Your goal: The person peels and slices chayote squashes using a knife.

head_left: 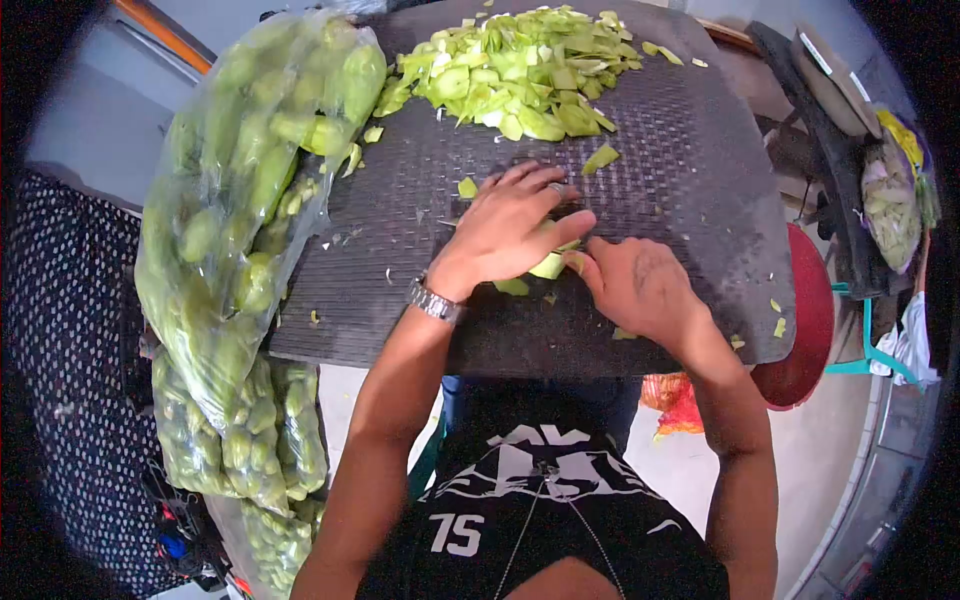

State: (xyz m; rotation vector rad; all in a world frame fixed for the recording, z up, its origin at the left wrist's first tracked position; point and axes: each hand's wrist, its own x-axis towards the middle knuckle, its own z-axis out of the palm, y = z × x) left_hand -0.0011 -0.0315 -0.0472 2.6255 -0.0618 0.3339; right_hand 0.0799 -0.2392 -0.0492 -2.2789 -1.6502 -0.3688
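Observation:
My left hand (515, 225), with a ring and a metal wristwatch, lies over a green vegetable piece (548, 266) on the dark textured tabletop (400, 240). Its fingers reach forward and the thumb points right, holding the piece down; most of it is hidden under the palm. Right beside it, my right hand (645, 285) is closed, its thumb and index side against the same piece. Whatever is inside that fist is hidden from me. A few loose green slices (511, 287) lie around both hands.
A large heap of cut green pieces (520, 75) covers the table's far side. Clear plastic bags of whole green vegetables (235, 190) line the left edge and hang below it. At the right stand a red round seat (805, 330) and a teal frame (875, 345).

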